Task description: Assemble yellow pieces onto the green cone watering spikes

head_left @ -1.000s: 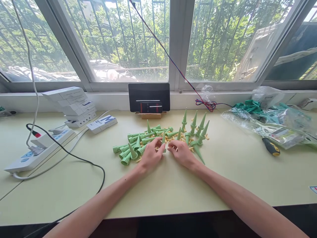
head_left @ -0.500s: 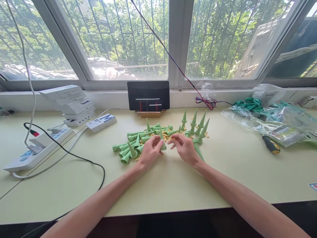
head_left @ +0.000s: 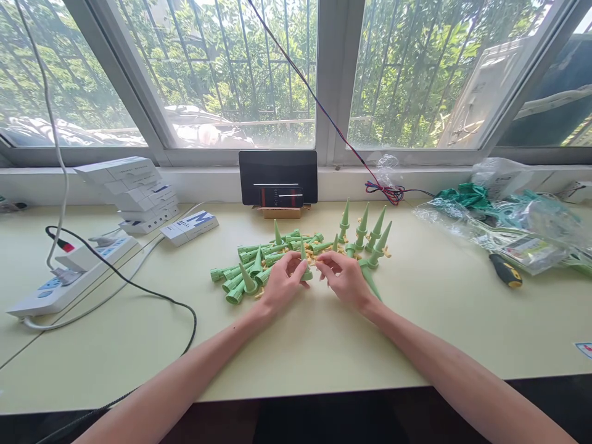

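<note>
The green cone [head_left: 303,248] stands point up just above or on the table, near the middle of your work area; which of the two, you cannot tell from here. Your left hand [head_left: 284,280] curls round its lower part, thumb and fingers closed on it. Your right hand [head_left: 345,280] is just beside it, thumb and index finger pinching a small yellow piece [head_left: 312,263] close to the cone's side; whether the piece touches the cone is too small to tell.

To the left of the cone and behind it you have a heap of green tubes [head_left: 235,295], most lying on their sides, with a few cones upright among them. More yellow pieces [head_left: 326,251] lie scattered behind your fingers. Beyond your right hand, a group of green spikes [head_left: 361,229] stands upright, some with yellow bits sticking out at the side, and a lying spike [head_left: 371,283] points towards you.

Farther back, a phone [head_left: 281,197] leans in front of a black tablet [head_left: 277,168]. Out to your left are a stack of white boxes [head_left: 134,191] and a power strip [head_left: 37,301]; well to your right, a screwdriver [head_left: 505,270] lies beside clear plastic bags [head_left: 522,246].
</note>
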### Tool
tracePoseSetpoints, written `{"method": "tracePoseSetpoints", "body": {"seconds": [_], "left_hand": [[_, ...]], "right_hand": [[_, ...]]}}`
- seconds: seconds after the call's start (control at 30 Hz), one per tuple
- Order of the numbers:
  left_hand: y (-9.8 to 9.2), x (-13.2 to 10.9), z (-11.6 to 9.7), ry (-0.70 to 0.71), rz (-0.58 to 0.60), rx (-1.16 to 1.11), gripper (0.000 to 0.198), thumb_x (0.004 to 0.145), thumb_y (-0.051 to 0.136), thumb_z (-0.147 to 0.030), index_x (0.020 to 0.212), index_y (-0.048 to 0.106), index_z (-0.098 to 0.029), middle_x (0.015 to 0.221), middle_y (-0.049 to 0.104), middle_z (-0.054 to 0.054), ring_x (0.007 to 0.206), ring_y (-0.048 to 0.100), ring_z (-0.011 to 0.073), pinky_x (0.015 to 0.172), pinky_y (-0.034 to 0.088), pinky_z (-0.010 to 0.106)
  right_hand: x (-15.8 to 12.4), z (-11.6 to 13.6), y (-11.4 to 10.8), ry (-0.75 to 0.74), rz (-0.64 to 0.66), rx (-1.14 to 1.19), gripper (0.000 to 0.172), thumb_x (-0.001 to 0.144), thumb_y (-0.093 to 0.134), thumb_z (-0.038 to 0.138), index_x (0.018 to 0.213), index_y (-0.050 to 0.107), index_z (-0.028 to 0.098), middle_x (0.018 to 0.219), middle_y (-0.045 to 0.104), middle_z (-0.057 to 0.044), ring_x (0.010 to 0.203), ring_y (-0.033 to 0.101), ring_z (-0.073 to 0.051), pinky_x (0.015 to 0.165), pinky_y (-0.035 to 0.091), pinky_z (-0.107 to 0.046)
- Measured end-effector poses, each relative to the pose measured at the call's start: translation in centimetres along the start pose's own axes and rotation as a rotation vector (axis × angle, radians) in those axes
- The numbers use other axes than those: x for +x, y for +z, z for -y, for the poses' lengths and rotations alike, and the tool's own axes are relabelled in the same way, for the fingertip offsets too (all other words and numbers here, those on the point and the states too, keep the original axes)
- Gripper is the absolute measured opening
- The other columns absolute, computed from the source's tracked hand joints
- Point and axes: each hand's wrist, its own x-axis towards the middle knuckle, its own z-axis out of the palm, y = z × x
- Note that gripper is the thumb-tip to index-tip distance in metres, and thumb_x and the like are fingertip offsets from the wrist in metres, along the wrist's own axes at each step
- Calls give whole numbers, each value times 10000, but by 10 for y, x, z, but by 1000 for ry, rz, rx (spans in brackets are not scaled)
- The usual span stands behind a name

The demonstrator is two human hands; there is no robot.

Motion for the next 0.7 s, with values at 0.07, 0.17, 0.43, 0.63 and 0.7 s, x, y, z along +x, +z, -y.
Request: {"method": "tracePoseSetpoints", "body": {"seconds": [0.07, 0.17, 0.43, 0.63, 0.7], "left_hand": [[0, 0, 0, 1, 4, -3, 312, 874, 622, -453, 974, 581, -160, 882, 625, 52, 792, 626, 182, 561, 633, 327], [0, 0, 0, 2, 6, -3, 309, 875, 620, -451, 978, 579, -162, 888, 624, 53, 806, 628, 187, 562, 634, 327], [0, 0, 1, 4, 8, -7, 308, 879, 613, -454, 990, 577, -168, 885, 626, 47, 820, 640, 196, 570, 634, 334], [0, 1, 1, -1, -6, 2, 330, 869, 618, -466, 996, 566, -166, 891, 635, 55, 841, 655, 208, 574, 636, 337], [0, 1, 0, 4, -12, 9, 331, 868, 618, -472, 989, 567, -168, 899, 632, 52, 845, 661, 210, 571, 639, 337]], "right_hand": [[0, 0, 0, -5, 7, 3, 159, 917, 583, 325, 874, 642, 184, 812, 671, -46, 594, 635, -146, 472, 499, -250], [0, -1, 1, -6, 16, 3, 155, 915, 581, 319, 875, 642, 183, 826, 673, -47, 591, 631, -142, 478, 495, -249], [0, 0, 0, 24, 31, -31, 152, 914, 573, 313, 884, 644, 182, 803, 675, -40, 592, 629, -144, 494, 489, -251], [0, -4, 1, 6, 37, -57, 157, 915, 565, 318, 884, 649, 189, 799, 687, -42, 600, 629, -152, 554, 510, -280], [0, -5, 1, 2, 46, -68, 151, 913, 567, 314, 878, 646, 190, 787, 687, -38, 598, 622, -149, 568, 508, -280]]}}
